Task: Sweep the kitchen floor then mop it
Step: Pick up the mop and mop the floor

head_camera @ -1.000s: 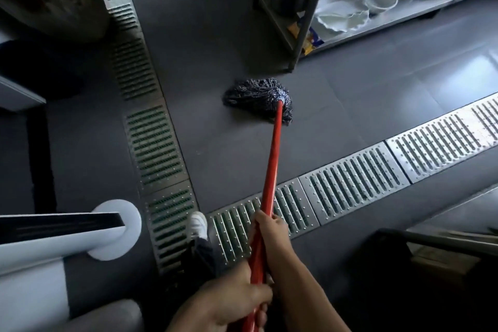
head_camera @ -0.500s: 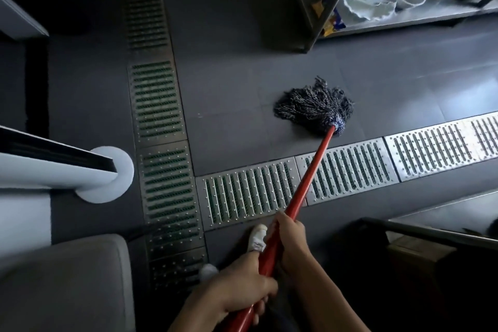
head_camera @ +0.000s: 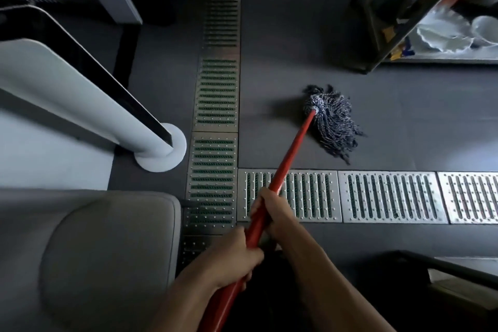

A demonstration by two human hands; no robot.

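Observation:
A mop with a red handle (head_camera: 292, 149) and a dark blue-grey string head (head_camera: 332, 122) lies on the dark grey floor tiles (head_camera: 291, 35). The strings trail toward the right and near side of the head. My right hand (head_camera: 270, 206) grips the handle higher up, over the metal drain grate. My left hand (head_camera: 234, 259) grips the handle lower down, closer to my body. The handle crosses the horizontal grate and slants up to the right.
Metal drain grates run up the floor (head_camera: 218, 89) and across it (head_camera: 390, 197). A white post with a round base (head_camera: 161, 153) stands at left, a grey cushioned seat (head_camera: 94, 250) below it. A metal shelf with white dishes (head_camera: 444, 35) is at upper right.
The mop head has been drawn across the tiles, its strings now trailing to the right instead of the left. The view has swung so the grates look squarer.

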